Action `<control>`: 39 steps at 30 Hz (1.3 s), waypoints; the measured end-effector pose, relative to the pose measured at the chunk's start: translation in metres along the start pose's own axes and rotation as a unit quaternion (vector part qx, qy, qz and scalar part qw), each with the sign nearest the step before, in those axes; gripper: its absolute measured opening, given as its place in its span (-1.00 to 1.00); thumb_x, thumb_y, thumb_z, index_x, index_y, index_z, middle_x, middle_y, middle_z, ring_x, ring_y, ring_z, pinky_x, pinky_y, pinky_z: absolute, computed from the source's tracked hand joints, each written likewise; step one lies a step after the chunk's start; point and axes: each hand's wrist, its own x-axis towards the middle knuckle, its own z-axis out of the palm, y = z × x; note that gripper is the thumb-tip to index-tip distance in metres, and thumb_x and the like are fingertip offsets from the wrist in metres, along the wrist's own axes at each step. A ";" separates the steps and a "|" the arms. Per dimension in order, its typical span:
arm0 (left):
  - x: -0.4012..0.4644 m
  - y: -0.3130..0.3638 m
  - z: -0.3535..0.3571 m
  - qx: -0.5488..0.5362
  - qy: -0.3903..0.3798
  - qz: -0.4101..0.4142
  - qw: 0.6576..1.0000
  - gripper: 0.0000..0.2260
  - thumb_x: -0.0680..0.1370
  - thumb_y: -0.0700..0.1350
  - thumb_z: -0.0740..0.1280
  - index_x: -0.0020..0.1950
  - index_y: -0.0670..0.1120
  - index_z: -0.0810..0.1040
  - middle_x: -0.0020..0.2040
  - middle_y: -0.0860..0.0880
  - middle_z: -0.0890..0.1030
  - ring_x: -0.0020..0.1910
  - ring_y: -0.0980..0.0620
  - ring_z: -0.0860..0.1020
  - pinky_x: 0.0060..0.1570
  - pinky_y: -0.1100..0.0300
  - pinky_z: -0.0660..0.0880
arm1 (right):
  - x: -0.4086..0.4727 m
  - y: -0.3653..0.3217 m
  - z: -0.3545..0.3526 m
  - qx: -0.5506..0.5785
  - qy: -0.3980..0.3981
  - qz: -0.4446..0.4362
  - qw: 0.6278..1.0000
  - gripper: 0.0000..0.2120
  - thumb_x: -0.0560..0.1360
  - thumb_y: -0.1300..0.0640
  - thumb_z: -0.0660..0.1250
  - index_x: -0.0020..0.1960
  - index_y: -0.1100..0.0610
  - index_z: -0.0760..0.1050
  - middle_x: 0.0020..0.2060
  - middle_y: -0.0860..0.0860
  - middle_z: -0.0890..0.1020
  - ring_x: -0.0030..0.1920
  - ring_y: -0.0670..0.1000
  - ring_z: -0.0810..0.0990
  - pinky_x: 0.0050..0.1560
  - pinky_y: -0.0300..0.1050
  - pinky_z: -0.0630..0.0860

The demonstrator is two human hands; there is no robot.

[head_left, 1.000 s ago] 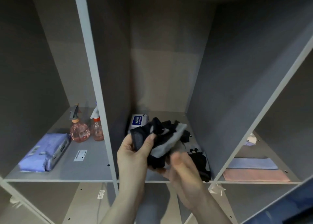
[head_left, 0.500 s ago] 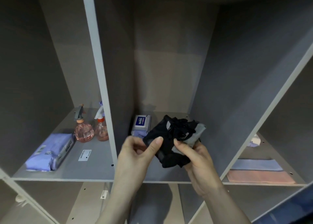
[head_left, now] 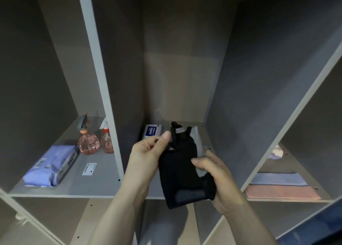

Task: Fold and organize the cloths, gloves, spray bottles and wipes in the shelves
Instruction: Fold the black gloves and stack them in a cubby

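Note:
A black and grey glove (head_left: 180, 163) hangs in front of the middle compartment, stretched out lengthwise. My left hand (head_left: 148, 153) pinches its finger end at the upper left. My right hand (head_left: 217, 178) grips its cuff and right edge, thumb on the black palm side. Behind the glove, a white wipes pack with a blue label (head_left: 153, 132) lies at the back of the middle shelf (head_left: 153, 191).
The left compartment holds two pink spray bottles (head_left: 88, 142) (head_left: 107, 141) and a purple wipes pack (head_left: 50, 166). Folded blue (head_left: 275, 179) and pink (head_left: 281, 192) cloths lie in the right compartment, a small white item (head_left: 276, 152) behind them. Upright dividers (head_left: 103, 100) separate the compartments.
The bunched glove has been pulled open and flattened between both hands. My left hand shifted to its finger end, my right hand to the cuff.

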 end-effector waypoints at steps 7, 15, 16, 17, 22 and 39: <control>0.003 0.000 -0.005 0.019 -0.089 -0.058 0.994 -0.60 0.40 0.12 0.44 0.08 -0.14 0.63 -0.04 -0.13 0.71 -0.06 -0.09 0.67 -0.06 0.04 0.59 | 0.003 -0.001 -0.004 0.034 0.006 0.006 0.999 -0.62 0.33 0.26 0.39 0.15 0.24 0.55 0.00 0.24 0.67 -0.07 0.11 0.68 -0.22 -0.13 0.61; 0.002 -0.014 0.009 0.146 0.145 0.077 0.976 -0.53 0.40 0.20 0.37 0.23 0.02 0.49 -0.03 0.07 0.60 -0.16 0.19 0.59 -0.14 0.17 0.55 | 0.011 0.007 -0.007 -0.017 0.079 -0.087 0.993 -0.76 0.46 0.30 0.32 0.11 0.13 0.54 -0.02 0.10 0.70 0.02 0.06 0.67 -0.04 -0.16 0.61; -0.002 -0.014 0.012 0.198 0.145 0.112 0.963 -0.50 0.39 0.25 0.37 0.27 0.07 0.48 0.04 0.11 0.59 -0.06 0.23 0.58 -0.03 0.18 0.54 | 0.012 0.006 -0.006 -0.043 0.078 -0.108 0.990 -0.75 0.45 0.26 0.35 0.12 0.13 0.52 -0.04 0.06 0.70 0.01 0.03 0.67 -0.04 -0.20 0.60; -0.006 -0.014 0.017 0.214 0.108 0.112 0.964 -0.48 0.40 0.28 0.38 0.27 0.07 0.50 0.07 0.12 0.61 0.01 0.24 0.59 0.05 0.20 0.52 | 0.011 0.005 -0.004 -0.065 0.067 -0.126 0.988 -0.70 0.41 0.22 0.39 0.13 0.13 0.51 -0.06 0.03 0.70 -0.01 -0.01 0.67 -0.07 -0.25 0.57; -0.013 -0.003 0.033 0.008 -0.037 -0.032 0.999 -0.80 0.47 -0.11 0.43 0.03 -0.18 0.63 -0.11 -0.21 0.70 -0.13 -0.09 0.68 -0.21 0.18 0.60 | 0.011 0.010 -0.006 -0.143 0.021 -0.134 0.980 -0.46 0.33 0.20 0.49 0.27 -0.04 0.47 0.13 -0.05 0.65 0.16 -0.11 0.60 0.03 -0.30 0.52; -0.002 -0.003 0.012 -0.117 -0.003 -0.126 0.985 -0.68 0.56 0.03 0.27 0.18 -0.14 0.61 0.03 -0.13 0.70 0.04 -0.08 0.66 0.10 0.04 0.56 | 0.012 -0.010 -0.006 0.144 0.035 -0.048 0.988 -0.62 0.39 0.06 0.34 0.15 0.17 0.62 0.11 0.16 0.66 0.10 0.09 0.65 0.00 -0.10 0.63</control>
